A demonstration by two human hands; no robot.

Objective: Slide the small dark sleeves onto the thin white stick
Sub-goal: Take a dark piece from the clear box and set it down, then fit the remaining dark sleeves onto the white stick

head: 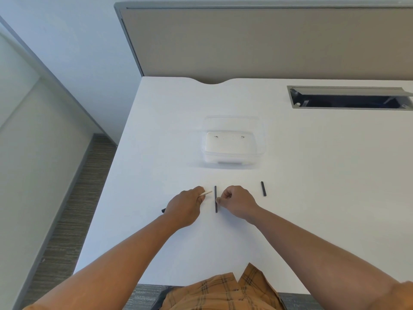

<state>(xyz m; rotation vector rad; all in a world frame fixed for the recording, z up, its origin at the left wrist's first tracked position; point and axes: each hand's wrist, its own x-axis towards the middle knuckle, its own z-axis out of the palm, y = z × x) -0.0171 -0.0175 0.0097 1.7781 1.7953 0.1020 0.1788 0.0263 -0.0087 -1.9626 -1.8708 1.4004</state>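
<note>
My left hand [186, 206] is closed around the thin white stick [207, 193], whose pale tip pokes out to the right between thumb and fingers. A dark end [163, 210] sticks out at the left of that hand, likely a sleeve on the stick. A long dark sleeve [215, 199] lies on the white table, pointing away from me, just right of the stick's tip. My right hand [237, 202] pinches this sleeve at its middle with thumb and forefinger. A shorter dark sleeve [263, 188] lies alone further right.
A clear plastic box [233, 142] with nothing visible in it stands behind the hands. A grey cable hatch [348, 98] is set in the table at the back right. The table's left edge [107, 186] drops to carpet. A beige partition rises at the back.
</note>
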